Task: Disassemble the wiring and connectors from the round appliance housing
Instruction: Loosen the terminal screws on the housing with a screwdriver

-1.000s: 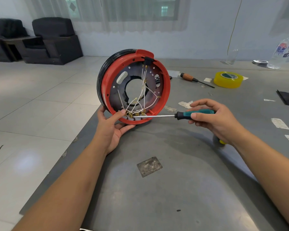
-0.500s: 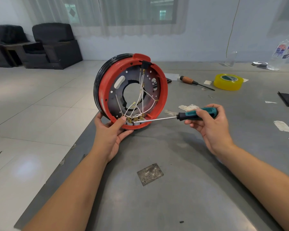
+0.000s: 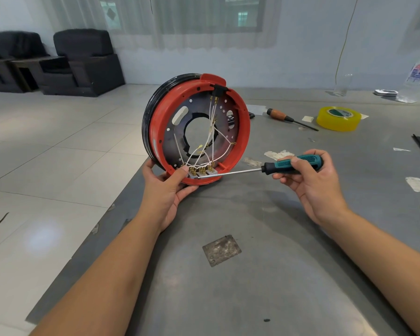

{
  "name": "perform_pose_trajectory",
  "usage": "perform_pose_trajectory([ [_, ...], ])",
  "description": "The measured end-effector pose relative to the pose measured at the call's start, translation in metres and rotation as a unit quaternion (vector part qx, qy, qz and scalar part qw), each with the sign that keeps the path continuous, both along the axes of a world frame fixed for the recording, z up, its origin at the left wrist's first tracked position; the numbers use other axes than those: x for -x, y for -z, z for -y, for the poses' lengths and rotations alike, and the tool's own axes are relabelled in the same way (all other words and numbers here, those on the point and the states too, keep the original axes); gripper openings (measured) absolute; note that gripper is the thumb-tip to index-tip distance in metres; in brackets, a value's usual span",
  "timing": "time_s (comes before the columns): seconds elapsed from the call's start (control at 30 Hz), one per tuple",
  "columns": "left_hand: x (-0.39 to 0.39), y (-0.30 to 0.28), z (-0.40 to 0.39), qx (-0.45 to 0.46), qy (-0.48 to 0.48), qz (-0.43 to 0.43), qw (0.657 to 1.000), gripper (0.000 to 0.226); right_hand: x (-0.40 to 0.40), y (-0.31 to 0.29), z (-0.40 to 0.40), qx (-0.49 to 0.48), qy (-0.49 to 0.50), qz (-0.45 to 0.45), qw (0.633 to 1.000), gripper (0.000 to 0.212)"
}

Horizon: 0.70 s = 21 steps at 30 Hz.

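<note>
On the grey surface [image 3: 252, 275], left hand [image 3: 166, 190] props the housing [image 3: 243, 132] upright, exposing terminals [image 3: 201, 170]; right hand [image 3: 310, 180] grips a screwdriver [image 3: 264, 169], its tip seemingly at them

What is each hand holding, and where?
Left hand grips the round housing at its lower rim. Right hand holds the screwdriver by its handle.

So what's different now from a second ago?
Not much. The right hand tilted the teal screwdriver so its handle sits a bit higher, with the tip kept at the brass terminals. The left hand still grips the bottom rim of the red housing, standing on edge at the table's corner.
</note>
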<state>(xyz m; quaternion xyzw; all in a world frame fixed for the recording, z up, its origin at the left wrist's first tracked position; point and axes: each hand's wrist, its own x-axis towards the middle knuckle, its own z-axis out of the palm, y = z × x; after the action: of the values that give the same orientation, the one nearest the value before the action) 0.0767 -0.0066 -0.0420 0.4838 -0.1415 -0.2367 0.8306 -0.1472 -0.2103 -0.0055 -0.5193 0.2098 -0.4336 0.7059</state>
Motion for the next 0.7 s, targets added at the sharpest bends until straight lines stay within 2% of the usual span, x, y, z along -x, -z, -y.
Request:
perform_pose_trajectory([
  [0.17, 0.0, 0.001, 0.001, -0.004, -0.005, -0.003, 1.0, 0.065, 0.001, -0.002, 0.001, 0.006, 0.002, 0.007, 1.0, 0.021],
  [0.5, -0.002, 0.001, 0.002, -0.004, -0.008, -0.017, 1.0, 0.073, 0.004, -0.006, -0.001, 0.002, -0.009, -0.005, 1.0, 0.021],
  [0.7, -0.001, 0.0, 0.002, -0.004, -0.018, -0.012, 1.0, 0.074, 0.01, -0.014, 0.0, 0.024, -0.058, -0.009, 0.998, 0.021],
])
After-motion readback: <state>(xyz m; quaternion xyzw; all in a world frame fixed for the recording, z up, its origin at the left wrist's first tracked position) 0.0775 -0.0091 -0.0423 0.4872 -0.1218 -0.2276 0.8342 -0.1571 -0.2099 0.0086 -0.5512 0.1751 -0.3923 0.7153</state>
